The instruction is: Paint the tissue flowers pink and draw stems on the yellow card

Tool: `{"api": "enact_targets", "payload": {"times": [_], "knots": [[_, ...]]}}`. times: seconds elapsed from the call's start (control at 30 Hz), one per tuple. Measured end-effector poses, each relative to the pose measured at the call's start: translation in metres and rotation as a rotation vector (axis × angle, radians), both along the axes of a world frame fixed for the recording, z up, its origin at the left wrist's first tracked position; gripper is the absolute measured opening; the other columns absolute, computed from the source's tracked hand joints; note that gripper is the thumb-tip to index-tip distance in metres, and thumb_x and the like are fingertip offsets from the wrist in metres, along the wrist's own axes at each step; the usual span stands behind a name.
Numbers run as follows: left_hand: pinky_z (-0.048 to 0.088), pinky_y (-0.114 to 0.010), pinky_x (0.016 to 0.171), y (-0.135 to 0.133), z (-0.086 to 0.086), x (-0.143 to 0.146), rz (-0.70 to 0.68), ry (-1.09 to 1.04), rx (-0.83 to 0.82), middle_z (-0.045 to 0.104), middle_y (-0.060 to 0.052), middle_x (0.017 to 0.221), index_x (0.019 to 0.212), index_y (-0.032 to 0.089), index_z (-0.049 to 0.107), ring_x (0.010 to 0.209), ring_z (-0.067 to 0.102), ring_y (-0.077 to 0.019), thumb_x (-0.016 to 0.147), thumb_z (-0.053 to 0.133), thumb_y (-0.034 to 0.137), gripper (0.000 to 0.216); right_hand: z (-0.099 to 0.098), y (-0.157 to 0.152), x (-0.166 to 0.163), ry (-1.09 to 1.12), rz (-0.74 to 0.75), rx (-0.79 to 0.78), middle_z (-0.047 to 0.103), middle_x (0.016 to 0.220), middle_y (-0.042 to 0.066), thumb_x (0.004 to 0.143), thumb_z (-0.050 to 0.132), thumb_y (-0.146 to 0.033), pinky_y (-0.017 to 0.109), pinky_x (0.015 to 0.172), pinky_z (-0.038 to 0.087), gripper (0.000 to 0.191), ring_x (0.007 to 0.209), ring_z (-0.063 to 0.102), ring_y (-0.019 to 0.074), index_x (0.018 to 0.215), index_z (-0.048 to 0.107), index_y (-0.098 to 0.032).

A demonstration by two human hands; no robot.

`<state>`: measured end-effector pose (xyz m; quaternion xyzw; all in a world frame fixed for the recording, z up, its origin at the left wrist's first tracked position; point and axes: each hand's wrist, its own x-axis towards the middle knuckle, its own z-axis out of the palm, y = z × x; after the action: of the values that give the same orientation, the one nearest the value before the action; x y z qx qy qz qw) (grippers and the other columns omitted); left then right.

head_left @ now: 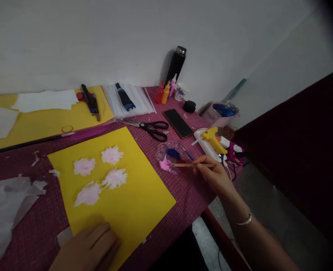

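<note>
My right hand (pixel 211 175) pinches a paintbrush (pixel 183 165) by its wooden handle. The brush's tip reaches into pink paint (pixel 165 164) in a clear scalloped paint palette (pixel 160 149), which also holds dark blue paint (pixel 173 153). A second, blue-handled brush (pixel 188 154) leans on the palette's rim. On the near edge of a yellow sheet of paper (pixel 143 195) rests my left hand (pixel 90 244), fingers lying flat and holding nothing. Several white paper flowers (pixel 114 178) with pink-tinted middles lie on the sheet.
Black-handled scissors (pixel 152 128) and a dark phone (pixel 178 122) lie beyond the palette. Paint bottles (pixel 165 93), a paper cup (pixel 181 92) and a black flask (pixel 176 66) stand by the wall. A yellow glue gun (pixel 215 140) sits right. White tissue paper (pixel 2 214) lies left.
</note>
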<state>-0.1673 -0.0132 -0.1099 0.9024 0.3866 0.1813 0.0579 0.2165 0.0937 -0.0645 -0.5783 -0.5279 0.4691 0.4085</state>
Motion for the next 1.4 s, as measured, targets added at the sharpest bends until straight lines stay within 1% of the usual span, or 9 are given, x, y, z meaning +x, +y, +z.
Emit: {"api": "enact_targets", "payload": {"times": [0.2, 0.33, 0.53, 0.73, 0.87, 0.97, 1.1, 1.2, 1.4], "knots": [[0.051, -0.021, 0.059, 0.006, 0.018, 0.005, 0.016, -0.020, 0.017, 0.069, 0.002, 0.076, 0.087, 0.024, 0.053, 0.064, 0.066, -0.0119, 0.100, 0.034, 0.023, 0.023, -0.001, 0.012, -0.017, 0.103, 0.024, -0.044, 0.066, 0.067, 0.000, 0.082, 0.069, -0.040, 0.025, 0.059, 0.047, 0.022, 0.059, 0.058, 0.0127, 0.086, 0.067, -0.019], [0.048, -0.022, 0.056, 0.009, 0.030, 0.009, 0.014, -0.003, -0.063, 0.065, 0.003, 0.071, 0.082, 0.024, 0.052, 0.060, 0.063, -0.0115, 0.100, 0.037, 0.020, 0.023, -0.002, 0.011, -0.018, 0.143, 0.011, -0.064, 0.066, 0.066, 0.000, 0.079, 0.073, -0.039, 0.024, 0.057, 0.047, 0.021, 0.058, 0.059, 0.0121, 0.083, 0.068, -0.019], [0.040, -0.028, 0.055, 0.005, 0.029, 0.013, 0.041, -0.013, -0.115, 0.059, 0.001, 0.069, 0.077, 0.021, 0.050, 0.059, 0.056, -0.0146, 0.097, 0.039, 0.015, 0.024, -0.005, 0.010, -0.005, 0.123, -0.089, -0.079, 0.067, 0.064, 0.000, 0.074, 0.079, -0.034, 0.019, 0.054, 0.045, 0.018, 0.058, 0.060, 0.0112, 0.081, 0.070, -0.020], [0.035, -0.028, 0.053, 0.007, 0.031, 0.014, 0.052, -0.051, -0.066, 0.057, 0.002, 0.066, 0.073, 0.021, 0.047, 0.056, 0.052, -0.0135, 0.098, 0.037, 0.015, 0.027, 0.001, 0.013, -0.013, 0.284, -0.137, -0.065, 0.065, 0.057, -0.001, 0.071, 0.078, -0.029, 0.019, 0.052, 0.044, 0.013, 0.053, 0.057, 0.0106, 0.079, 0.072, -0.022], [0.035, -0.028, 0.054, 0.006, 0.033, 0.013, 0.042, -0.050, -0.103, 0.057, 0.001, 0.068, 0.073, 0.020, 0.047, 0.058, 0.053, -0.0138, 0.097, 0.039, 0.014, 0.026, 0.014, 0.007, -0.052, 0.299, 0.003, -0.005, 0.065, 0.060, -0.001, 0.075, 0.075, -0.030, 0.022, 0.055, 0.044, 0.010, 0.056, 0.058, 0.0120, 0.080, 0.071, -0.022], [0.034, -0.028, 0.053, 0.005, 0.031, 0.012, 0.026, -0.067, -0.098, 0.058, 0.001, 0.069, 0.073, 0.020, 0.047, 0.058, 0.052, -0.0139, 0.096, 0.041, 0.013, 0.024, 0.021, 0.005, -0.092, 0.192, 0.185, 0.017, 0.064, 0.062, -0.001, 0.081, 0.071, -0.031, 0.024, 0.057, 0.044, 0.011, 0.059, 0.058, 0.0129, 0.082, 0.069, -0.021], [0.033, -0.029, 0.053, 0.004, 0.031, 0.011, 0.038, -0.059, -0.097, 0.058, 0.001, 0.069, 0.074, 0.020, 0.048, 0.058, 0.052, -0.0143, 0.095, 0.044, 0.012, 0.023, 0.025, 0.009, -0.131, 0.059, 0.383, -0.015, 0.062, 0.065, -0.001, 0.081, 0.067, -0.031, 0.023, 0.053, 0.040, 0.012, 0.057, 0.054, 0.0118, 0.081, 0.067, -0.019], [0.034, -0.030, 0.053, 0.004, 0.030, 0.012, 0.040, -0.053, -0.102, 0.059, 0.000, 0.071, 0.075, 0.020, 0.048, 0.058, 0.053, -0.0147, 0.093, 0.045, 0.011, 0.021, 0.024, 0.015, -0.140, 0.024, 0.429, -0.005, 0.061, 0.064, -0.001, 0.080, 0.066, -0.031, 0.022, 0.052, 0.040, 0.012, 0.057, 0.054, 0.0117, 0.081, 0.065, -0.019], [0.033, -0.030, 0.055, 0.003, 0.026, 0.013, 0.072, -0.051, -0.104, 0.058, 0.001, 0.069, 0.073, 0.020, 0.048, 0.058, 0.052, -0.0148, 0.090, 0.046, 0.008, 0.021, 0.016, 0.018, -0.140, 0.061, 0.381, 0.075, 0.063, 0.066, -0.001, 0.085, 0.064, -0.029, 0.023, 0.059, 0.043, 0.010, 0.062, 0.057, 0.0120, 0.085, 0.066, -0.020]]}}
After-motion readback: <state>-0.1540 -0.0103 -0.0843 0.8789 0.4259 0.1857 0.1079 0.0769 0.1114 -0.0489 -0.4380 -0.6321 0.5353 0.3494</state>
